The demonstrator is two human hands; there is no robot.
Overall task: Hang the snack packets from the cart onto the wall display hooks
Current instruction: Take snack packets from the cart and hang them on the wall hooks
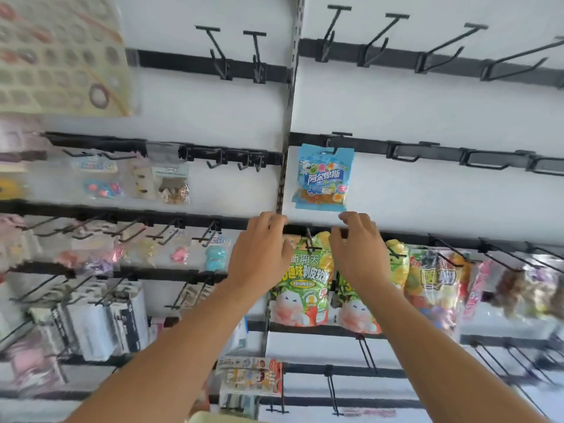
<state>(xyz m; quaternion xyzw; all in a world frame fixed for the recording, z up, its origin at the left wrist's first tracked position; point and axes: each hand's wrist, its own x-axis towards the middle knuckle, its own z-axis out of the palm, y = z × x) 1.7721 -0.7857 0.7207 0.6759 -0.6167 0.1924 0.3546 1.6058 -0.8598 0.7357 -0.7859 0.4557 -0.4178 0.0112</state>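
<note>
A green snack packet with cartoon faces hangs on a black wall hook at the middle of the display. My left hand grips its top left corner, fingers curled over the black rail. My right hand holds the top right edge of the same packet. A second green packet hangs just behind my right wrist. A blue candy packet hangs alone on the row above. The cart is out of view.
More colourful snack bags fill the hooks to the right. Bare black hooks stick out of the upper rails. Small toy and accessory packs hang at the left. Bare hooks also jut out below the packets.
</note>
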